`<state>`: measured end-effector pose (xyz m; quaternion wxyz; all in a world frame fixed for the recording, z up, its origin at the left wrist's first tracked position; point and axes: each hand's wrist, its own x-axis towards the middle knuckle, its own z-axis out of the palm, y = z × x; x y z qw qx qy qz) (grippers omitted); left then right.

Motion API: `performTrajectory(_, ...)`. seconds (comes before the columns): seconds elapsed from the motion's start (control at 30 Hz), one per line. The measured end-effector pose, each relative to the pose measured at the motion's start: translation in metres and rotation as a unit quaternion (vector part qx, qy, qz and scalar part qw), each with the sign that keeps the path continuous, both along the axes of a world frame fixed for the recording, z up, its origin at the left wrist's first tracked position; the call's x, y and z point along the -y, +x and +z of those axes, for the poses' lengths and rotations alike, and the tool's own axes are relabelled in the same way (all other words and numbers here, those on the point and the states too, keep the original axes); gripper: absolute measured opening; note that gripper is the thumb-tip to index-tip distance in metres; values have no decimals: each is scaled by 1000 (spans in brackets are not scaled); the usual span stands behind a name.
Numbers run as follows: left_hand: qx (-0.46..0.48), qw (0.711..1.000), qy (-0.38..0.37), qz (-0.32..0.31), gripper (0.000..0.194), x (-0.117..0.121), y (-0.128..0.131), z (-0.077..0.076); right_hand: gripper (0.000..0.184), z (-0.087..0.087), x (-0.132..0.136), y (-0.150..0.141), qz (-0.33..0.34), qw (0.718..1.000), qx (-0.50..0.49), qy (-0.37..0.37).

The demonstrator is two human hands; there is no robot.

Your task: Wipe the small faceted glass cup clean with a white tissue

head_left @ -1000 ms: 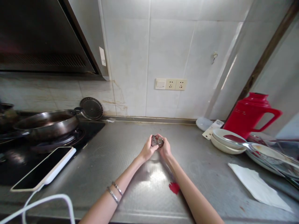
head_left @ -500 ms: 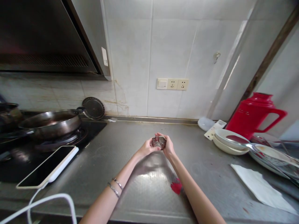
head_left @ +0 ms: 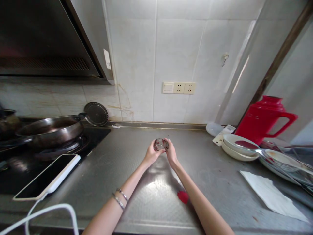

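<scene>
My left hand (head_left: pixel 152 153) and my right hand (head_left: pixel 171 152) hold a small round object (head_left: pixel 160 144) between them, in the middle of the view. It looks like clear glass with grey and dark red patches; its exact kind is too small to tell. The left fingers and thumb close round its left and near side, while the right fingers press on its right side. Beneath my hands lies the steel counter (head_left: pixel 137 195). A red thing (head_left: pixel 183 197) is partly hidden behind my right forearm.
At the left, a steel pan (head_left: pixel 52 130) stands on the black stove, with a phone (head_left: pixel 46 178) on a white cable in front. Right of my hands are stacked white bowls (head_left: pixel 241 153), a red thermos jug (head_left: pixel 264 119), patterned plates and a white tissue (head_left: pixel 271 194).
The round object has turned in my fingers and shows a clearer circular face. Both hands have shifted slightly left, and my right fingers have moved to its right side.
</scene>
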<state>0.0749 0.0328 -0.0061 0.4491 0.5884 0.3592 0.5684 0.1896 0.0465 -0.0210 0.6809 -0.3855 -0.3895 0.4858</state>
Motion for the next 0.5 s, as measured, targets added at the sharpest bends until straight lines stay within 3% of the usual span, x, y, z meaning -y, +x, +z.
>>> performTrajectory(0.13, 54, 998, -18, 34, 58, -11, -2, -11, 38, -3, 4, -10, -15, 1000, 17, 21)
performTrajectory(0.3, 50, 995, -50, 75, 72, -11, 5, -22, 40, 0, 5, -8, -34, 999, 20, 11)
performTrajectory(0.4, 28, 998, -52, 37, 78, -4, 9, -21, 41, 1, 1, -3, -52, 999, -1, 2)
performTrajectory(0.5, 16, 998, -38, -57, 74, 3, 9, -12, 47, 1, -2, 4, -41, 999, -16, -16)
